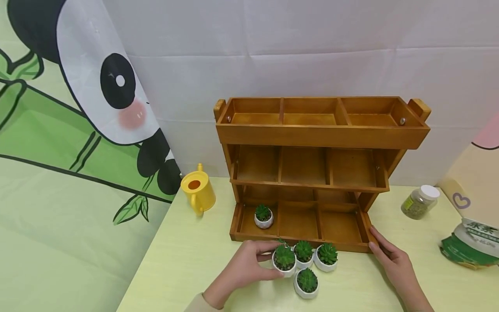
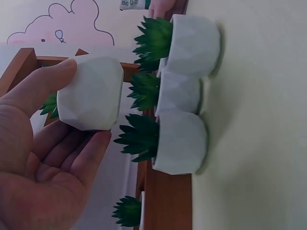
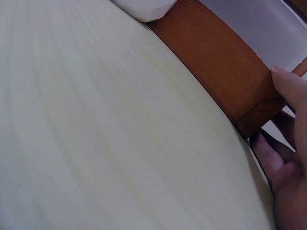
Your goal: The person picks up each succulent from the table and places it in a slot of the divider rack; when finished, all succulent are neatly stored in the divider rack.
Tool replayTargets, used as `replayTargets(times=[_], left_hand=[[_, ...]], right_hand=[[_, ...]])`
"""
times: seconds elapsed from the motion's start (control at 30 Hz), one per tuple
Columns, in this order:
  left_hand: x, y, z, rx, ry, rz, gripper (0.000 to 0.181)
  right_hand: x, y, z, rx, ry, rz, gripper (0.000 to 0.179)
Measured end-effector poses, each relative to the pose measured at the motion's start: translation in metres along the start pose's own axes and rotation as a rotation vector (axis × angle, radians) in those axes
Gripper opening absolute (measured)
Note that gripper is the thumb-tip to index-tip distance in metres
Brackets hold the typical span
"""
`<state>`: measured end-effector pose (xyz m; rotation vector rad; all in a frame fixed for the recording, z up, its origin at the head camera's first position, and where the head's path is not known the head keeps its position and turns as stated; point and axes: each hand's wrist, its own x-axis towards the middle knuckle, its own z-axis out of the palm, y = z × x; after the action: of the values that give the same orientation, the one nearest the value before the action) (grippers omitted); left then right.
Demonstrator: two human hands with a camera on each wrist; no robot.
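Observation:
My left hand (image 1: 255, 265) pinches a small white faceted pot with a green succulent (image 1: 284, 258) between thumb and fingers. From the left wrist, that white pot (image 2: 91, 93) is raised off the table, its plant mostly hidden behind it. Beside it, three more potted succulents (image 1: 306, 281) stand close together on the table in front of a three-tier wooden shelf (image 1: 323, 135). Another potted succulent (image 1: 264, 218) sits in the left compartment of the bottom tier. My right hand (image 1: 395, 264) grips that tier's front right corner, thumb (image 3: 288, 84) on the upper edge and fingers against the side.
A yellow watering can (image 1: 202, 195) stands left of the shelf. To the right are a jar with a white lid (image 1: 420, 202) and a green and white bag (image 1: 469, 247). A pale wall cloth (image 1: 312, 52) hangs right behind the shelf.

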<state>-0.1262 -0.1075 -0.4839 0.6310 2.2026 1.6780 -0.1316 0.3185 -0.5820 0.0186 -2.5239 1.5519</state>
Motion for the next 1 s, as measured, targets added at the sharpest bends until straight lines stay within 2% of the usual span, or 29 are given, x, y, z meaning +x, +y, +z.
replayTargets(times=[0.17,0.33,0.57,0.8,1.0], left_hand=[[0.013,0.011,-0.004,0.025,0.016,0.017,0.06],[0.029,0.016,-0.009,0.014,0.036,0.021,0.059],[0.052,0.018,-0.013,0.014,0.061,-0.028,0.063],[0.075,0.015,-0.008,0.092,0.104,-0.069,0.067],[0.092,0.01,0.0,0.101,0.134,-0.078,0.068]], right_hand=[[0.0,0.0,0.0,0.006,-0.002,-0.006,0.051],[0.0,0.0,-0.001,-0.007,-0.003,0.0,0.051],[0.001,-0.001,-0.002,-0.021,-0.011,0.034,0.052],[0.001,-0.003,-0.001,-0.012,-0.014,0.014,0.052],[0.0,0.001,0.0,0.004,-0.016,-0.021,0.051]])
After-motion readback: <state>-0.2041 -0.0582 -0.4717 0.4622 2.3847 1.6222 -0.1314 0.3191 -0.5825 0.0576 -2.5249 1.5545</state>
